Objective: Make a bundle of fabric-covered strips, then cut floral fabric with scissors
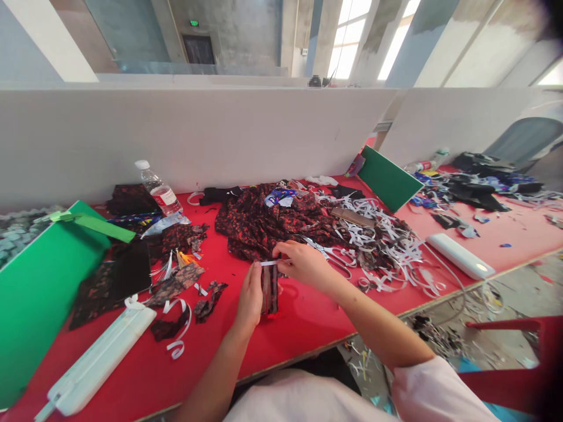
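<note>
My left hand (250, 298) is closed on the left edge of a small dark rectangular piece (270, 293) with lengthwise stripes, held upright just above the red table. Across its top end runs a narrow white strip (268, 264). My right hand (303, 265) pinches at the top right corner, where the white strip ends; its fingertips partly hide what they grip. Just beyond my right hand lie white-handled scissors (338, 255). Behind both hands is a heap of dark red-patterned fabric (264, 220).
White ribbon-like strips (387, 240) are piled at right. Green boards (389, 179) divide the red table (303, 328). A plastic bottle (162, 193) leans at the back left. Long white devices (101, 357) lie left and right. A red stool (510, 363) stands at lower right.
</note>
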Motion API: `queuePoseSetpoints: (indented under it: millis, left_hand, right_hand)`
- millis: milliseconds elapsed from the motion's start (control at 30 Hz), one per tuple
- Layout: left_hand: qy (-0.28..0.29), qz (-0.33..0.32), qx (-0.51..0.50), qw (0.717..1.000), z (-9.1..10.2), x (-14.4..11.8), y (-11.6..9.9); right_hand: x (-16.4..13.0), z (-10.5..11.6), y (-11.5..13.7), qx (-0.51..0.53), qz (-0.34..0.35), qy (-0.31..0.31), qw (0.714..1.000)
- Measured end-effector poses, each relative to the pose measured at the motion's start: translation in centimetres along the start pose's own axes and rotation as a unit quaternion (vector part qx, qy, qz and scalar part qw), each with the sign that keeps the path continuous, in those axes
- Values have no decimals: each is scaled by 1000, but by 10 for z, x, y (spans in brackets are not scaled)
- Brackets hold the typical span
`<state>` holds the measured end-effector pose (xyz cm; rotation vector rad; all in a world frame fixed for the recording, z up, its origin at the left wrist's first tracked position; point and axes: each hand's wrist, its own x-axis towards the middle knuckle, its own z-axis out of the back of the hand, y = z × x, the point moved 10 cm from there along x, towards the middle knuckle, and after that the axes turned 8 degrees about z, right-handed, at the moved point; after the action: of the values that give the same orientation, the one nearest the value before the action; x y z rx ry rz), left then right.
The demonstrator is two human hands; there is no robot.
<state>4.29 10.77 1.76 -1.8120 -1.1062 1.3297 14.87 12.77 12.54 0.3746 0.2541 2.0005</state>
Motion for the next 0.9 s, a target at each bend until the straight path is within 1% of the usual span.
queuePoseSetpoints:
  millis: [200,300,433,500,600,733,833,900]
  left_hand:
    - [39,-54,35,997,-11,-7,-17]
    - [32,-93,88,991,-11,-10,-28]
    - [22,-142,177,974,-10,-14,-43]
    - [38,-147,209,966,-14,-16,-47]
    - [69,-135,247,957,-20,-18,-49]
    - [104,-114,249,956,-27,-16,-45]
    - [109,-109,239,959,-26,-12,-43]
    - [103,-123,250,955,-26,-12,-46]
  right_hand:
    - [-1,0,12,94,76,13,993]
    - [-6,3,16,109,81,12,991]
    - [-13,4,18,113,69,23,991]
    - [-16,5,17,103,62,25,992]
    - [-19,5,15,84,54,28,995]
    - [-20,4,15,83,59,30,994]
    - [-21,8,17,102,72,22,992]
    - [-23,12,17,110,71,14,991]
